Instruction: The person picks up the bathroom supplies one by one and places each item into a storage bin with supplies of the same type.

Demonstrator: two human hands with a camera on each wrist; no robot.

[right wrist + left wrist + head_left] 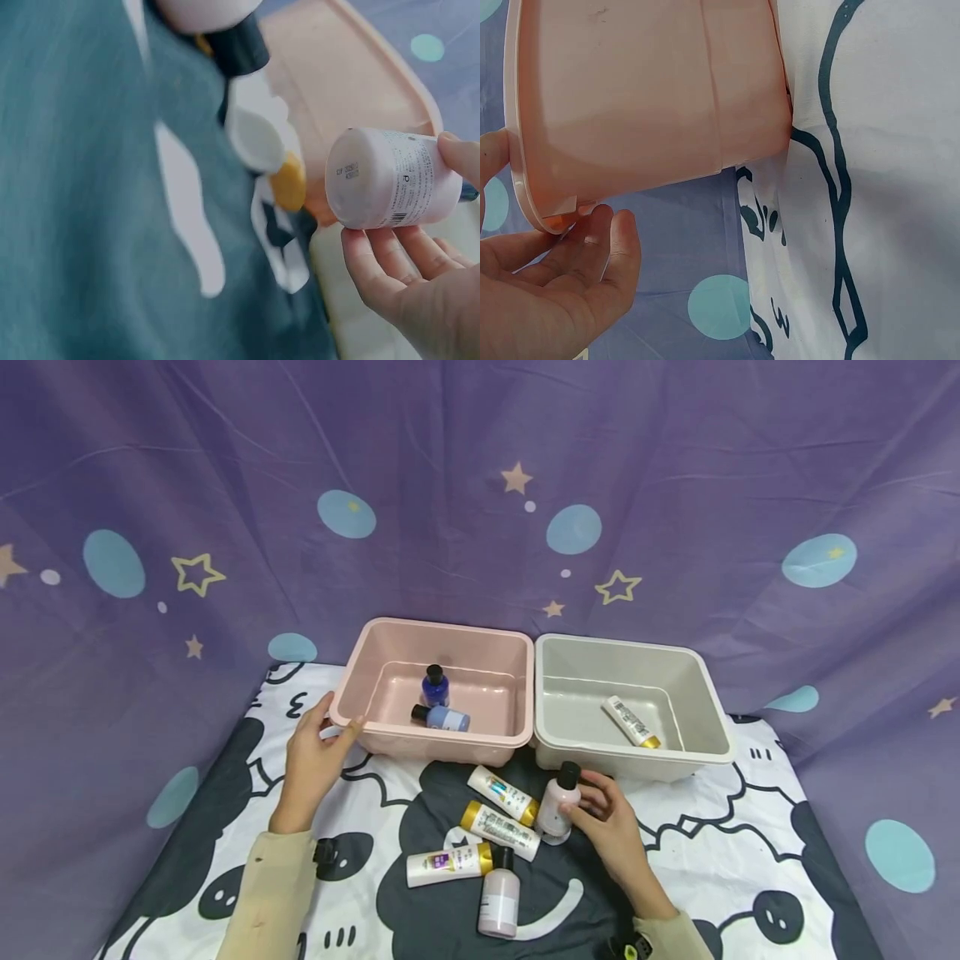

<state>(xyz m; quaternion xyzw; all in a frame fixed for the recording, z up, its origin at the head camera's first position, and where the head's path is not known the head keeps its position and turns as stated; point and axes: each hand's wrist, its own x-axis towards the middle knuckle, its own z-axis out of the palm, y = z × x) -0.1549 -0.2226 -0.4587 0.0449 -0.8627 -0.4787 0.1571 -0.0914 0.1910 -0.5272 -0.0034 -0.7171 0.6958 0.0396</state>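
My left hand (315, 760) grips the left corner of the pink bin (435, 739), thumb over the front rim and fingertips beneath the lip, as the left wrist view shows. Inside that bin, a dark blue bottle (436, 691) stands upright and a light blue bottle (447, 719) lies on its side. My right hand (611, 831) holds a pale pink bottle (555, 810) with a black cap between thumb and fingers. In the right wrist view the held bottle (394, 178) shows its base and printed label, raised off the cloth.
Several white tubes with gold caps (501, 829) and another pale pink bottle (499, 902) lie on the patterned cloth in front of the bins. A light grey bin (633, 764) stands to the right, holding one white tube (628, 720). A purple curtain (450, 510) hangs behind.
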